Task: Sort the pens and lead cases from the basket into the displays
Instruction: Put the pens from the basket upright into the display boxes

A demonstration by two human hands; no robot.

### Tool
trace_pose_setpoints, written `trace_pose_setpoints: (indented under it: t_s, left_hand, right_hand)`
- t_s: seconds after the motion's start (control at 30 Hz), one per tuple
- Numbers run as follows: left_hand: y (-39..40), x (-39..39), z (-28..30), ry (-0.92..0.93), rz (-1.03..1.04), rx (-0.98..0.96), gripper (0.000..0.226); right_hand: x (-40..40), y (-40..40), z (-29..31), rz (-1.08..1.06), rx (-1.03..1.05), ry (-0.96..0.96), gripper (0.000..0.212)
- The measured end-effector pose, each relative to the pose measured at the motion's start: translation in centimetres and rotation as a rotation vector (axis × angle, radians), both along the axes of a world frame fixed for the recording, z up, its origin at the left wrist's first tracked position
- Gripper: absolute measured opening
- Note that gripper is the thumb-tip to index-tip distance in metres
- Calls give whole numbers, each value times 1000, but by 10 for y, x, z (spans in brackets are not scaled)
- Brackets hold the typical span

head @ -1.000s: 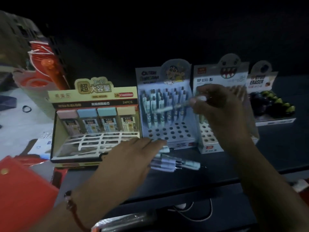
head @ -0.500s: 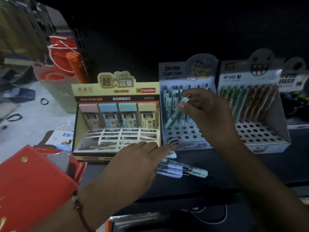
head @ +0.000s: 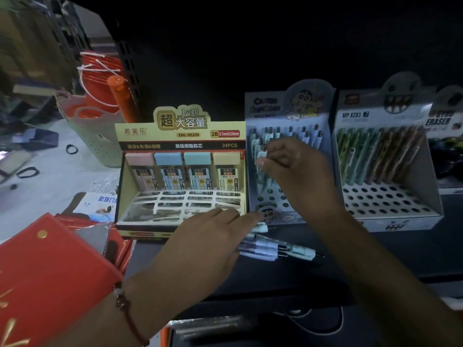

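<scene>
My right hand [head: 293, 171] pinches a pale pen [head: 261, 156] upright over the left rows of the cartoon pen display [head: 265, 108], among several standing pens. My left hand [head: 213, 236] lies flat with straight fingers on a small pile of loose pale pens [head: 278, 247] on the dark shelf in front of that display. To the left stands the yellow lead case display [head: 180, 136], holding a back row of pastel-capped lead cases [head: 167, 171].
A second pen display [head: 385, 211] with green and brown pens stands to the right, an eraser display [head: 446, 121] beyond it. A pale perforated basket [head: 100, 146] with red items sits at the back left. Red folders [head: 45, 271] lie at the front left.
My right hand has carried its pen leftward and down from the second display into the cartoon display. My left hand stays on the loose pens. The view has shifted left.
</scene>
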State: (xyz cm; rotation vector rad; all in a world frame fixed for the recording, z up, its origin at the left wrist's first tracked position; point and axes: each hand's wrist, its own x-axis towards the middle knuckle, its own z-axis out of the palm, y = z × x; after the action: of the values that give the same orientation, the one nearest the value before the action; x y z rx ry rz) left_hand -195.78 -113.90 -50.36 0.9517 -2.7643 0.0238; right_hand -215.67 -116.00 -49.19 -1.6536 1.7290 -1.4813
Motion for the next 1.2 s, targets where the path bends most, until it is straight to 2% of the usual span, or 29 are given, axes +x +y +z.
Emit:
trace_pose_setpoints:
  t_s: [0.13,0.33,0.43,0.5,0.6,0.67,0.9,1.0,1.13,1.17,1.2]
  left_hand:
    - [-1,0,-3,41,-24,-33,75]
    - [-4,-3,-2,-11,-10,-56,76]
    - [-8,-1,-2,-51,26,-93,78]
    - [-9,-2,-1,-40,71,-122,80]
    - [-9,-8,2,-19,86,-154,79]
    - [-6,-14,4,8,96,-195,80]
    - [16,-45,13,86,9,-260,77]
    - [24,-60,16,105,-17,-236,81]
    - [33,-76,19,125,-40,-214,81]
    - [35,-80,21,136,-47,-204,79]
    - [37,-84,22,150,-56,-195,77]
  right_hand:
    - [1,-4,-6,-30,28,-36,13]
    - [1,0,-4,-22,62,-82,14]
    - [-6,18,6,-12,169,-12,17]
    - [-15,40,17,100,314,47,19]
    - [-25,73,28,348,560,-123,33]
    - [-30,85,28,424,616,-201,39]
    - [-59,116,28,299,538,-439,13]
    - [-73,128,32,238,506,-615,19]
    - [-98,145,36,189,465,-880,15]
    - [-106,148,36,208,442,-933,17]
    - [-113,152,36,239,403,-977,31]
